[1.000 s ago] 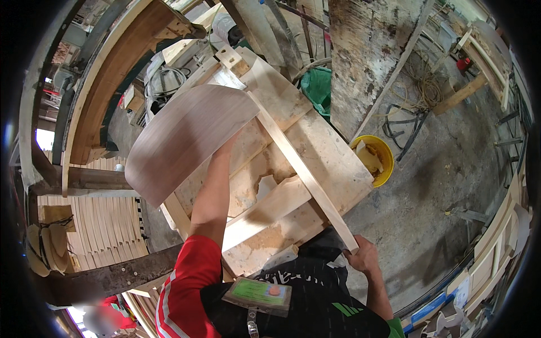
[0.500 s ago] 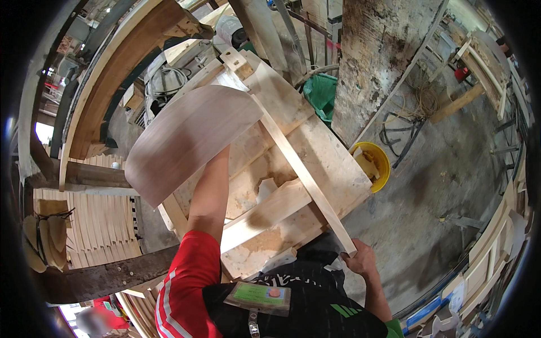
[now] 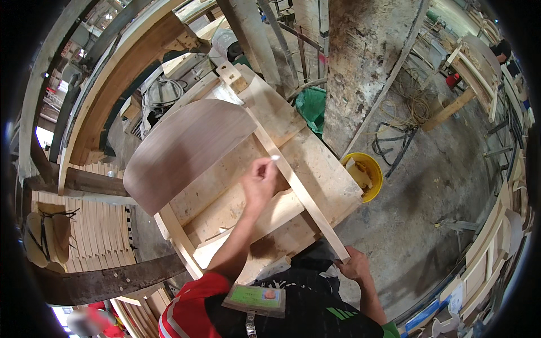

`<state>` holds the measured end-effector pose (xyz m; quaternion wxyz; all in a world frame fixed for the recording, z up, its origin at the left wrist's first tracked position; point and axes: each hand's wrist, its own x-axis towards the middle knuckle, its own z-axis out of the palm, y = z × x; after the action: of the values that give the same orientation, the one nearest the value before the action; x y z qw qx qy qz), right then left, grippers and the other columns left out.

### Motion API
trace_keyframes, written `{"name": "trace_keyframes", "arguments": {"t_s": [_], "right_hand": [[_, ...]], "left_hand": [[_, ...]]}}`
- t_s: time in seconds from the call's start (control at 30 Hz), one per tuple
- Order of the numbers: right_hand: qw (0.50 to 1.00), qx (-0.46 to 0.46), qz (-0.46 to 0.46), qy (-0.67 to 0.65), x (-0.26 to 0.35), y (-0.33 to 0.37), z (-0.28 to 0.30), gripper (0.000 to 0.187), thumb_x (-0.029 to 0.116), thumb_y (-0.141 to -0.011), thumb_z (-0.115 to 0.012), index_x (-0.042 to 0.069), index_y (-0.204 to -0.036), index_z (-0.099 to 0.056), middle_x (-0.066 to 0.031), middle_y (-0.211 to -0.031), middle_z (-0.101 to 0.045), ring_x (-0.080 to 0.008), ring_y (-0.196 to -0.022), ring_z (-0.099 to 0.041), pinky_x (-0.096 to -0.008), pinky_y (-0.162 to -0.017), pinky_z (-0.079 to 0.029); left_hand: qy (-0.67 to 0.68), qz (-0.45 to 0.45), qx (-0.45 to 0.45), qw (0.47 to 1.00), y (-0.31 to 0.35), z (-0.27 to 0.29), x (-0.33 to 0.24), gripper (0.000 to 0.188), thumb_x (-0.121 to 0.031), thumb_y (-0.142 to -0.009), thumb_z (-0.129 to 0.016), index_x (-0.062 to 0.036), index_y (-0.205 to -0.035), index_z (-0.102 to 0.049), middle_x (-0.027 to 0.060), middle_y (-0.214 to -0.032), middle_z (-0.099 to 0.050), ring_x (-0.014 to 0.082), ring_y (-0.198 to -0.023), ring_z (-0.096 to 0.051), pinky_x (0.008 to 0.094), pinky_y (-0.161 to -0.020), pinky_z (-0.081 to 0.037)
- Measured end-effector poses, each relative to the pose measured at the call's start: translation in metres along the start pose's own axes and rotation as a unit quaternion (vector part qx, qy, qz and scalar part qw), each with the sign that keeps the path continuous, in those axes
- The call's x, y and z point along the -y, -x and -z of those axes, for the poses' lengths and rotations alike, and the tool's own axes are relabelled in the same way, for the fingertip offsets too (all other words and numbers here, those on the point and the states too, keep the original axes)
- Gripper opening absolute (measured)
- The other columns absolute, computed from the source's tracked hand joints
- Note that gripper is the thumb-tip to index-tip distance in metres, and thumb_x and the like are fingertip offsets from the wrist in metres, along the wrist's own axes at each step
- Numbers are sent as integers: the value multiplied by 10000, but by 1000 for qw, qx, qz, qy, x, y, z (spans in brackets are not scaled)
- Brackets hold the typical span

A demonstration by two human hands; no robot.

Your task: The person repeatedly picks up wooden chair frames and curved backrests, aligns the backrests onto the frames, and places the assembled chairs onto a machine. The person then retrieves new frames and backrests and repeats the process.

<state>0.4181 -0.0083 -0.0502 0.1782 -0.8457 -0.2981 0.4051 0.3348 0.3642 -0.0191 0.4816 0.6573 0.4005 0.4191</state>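
A wooden chair frame (image 3: pixel 270 186) lies tilted across a rough wooden counter (image 3: pixel 332 180), its curved dark backrest panel (image 3: pixel 186 152) at the upper left and its long pale side rail (image 3: pixel 298 191) running diagonally down toward the person. The left hand (image 3: pixel 260 181) is raised over the middle of the frame, just left of the rail, with fingers pinched closed on a small white piece (image 3: pixel 274 159) whose kind cannot be made out. The right hand (image 3: pixel 354 267) is at the lower end of the same rail, closed around its tip near the person's body, well apart from the left hand. The backrest panel lies up and to the left of the left hand, not touched by either hand. A yellow bucket (image 3: pixel 372 169) stands on the concrete floor (image 3: pixel 445 186) just beside the counter's right edge, and a green bag (image 3: pixel 315 107) sits beyond the counter against a grey pillar (image 3: pixel 360 67). A stack of pale slats (image 3: pixel 96 231) lies on the left.
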Motion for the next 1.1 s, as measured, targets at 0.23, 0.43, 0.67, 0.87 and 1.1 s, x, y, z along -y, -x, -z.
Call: {"name": "trace_keyframes", "arguments": {"t_s": [0.23,0.43,0.67,0.87,1.1], "right_hand": [[1000,-2,29,8,4,5,6,420,358,-790,-801,121,-1125,-708,-177,-1028,-747,-412,-1007,-702,-486,-853,-561],[1000,-20,10,9,5,3,3,420,341,-775,-801,135,-1133,-730,-189,-1036,-753,-405,-998,-713,-468,-864,-564],[1000,5,23,-11,20,-10,4,534,398,-801,-799,111,-1234,-675,-225,-1100,-738,-439,-1057,-690,-493,-895,-551],[997,-14,81,-5,60,-50,2,573,414,-820,-770,49,-1237,-623,-267,-1112,-722,-472,-1083,-672,-544,-919,-533],[994,-24,106,-2,67,-50,7,612,391,-808,-764,33,-1286,-629,-260,-1141,-722,-455,-1093,-678,-521,-950,-538]], "left_hand": [[-170,-89,72,979,-111,-86,-9,218,-177,-939,-635,-59,-1089,-742,184,-998,-754,361,-880,-726,420,-804,-566],[-218,-64,97,969,-98,-70,-13,292,-256,-971,-634,-49,-1151,-735,162,-982,-767,258,-886,-744,348,-809,-559],[-281,7,-56,958,34,144,-17,333,-233,-1022,-640,-62,-1305,-674,147,-1191,-739,210,-1041,-704,390,-846,-583],[-650,137,-293,688,114,307,-12,706,-349,-853,-782,-63,-1444,-523,254,-1349,-568,434,-1189,-583,563,-1001,-478],[-456,334,-172,807,157,325,4,666,-471,-837,-751,15,-1278,-639,279,-1133,-727,446,-1095,-698,505,-918,-541]]}}
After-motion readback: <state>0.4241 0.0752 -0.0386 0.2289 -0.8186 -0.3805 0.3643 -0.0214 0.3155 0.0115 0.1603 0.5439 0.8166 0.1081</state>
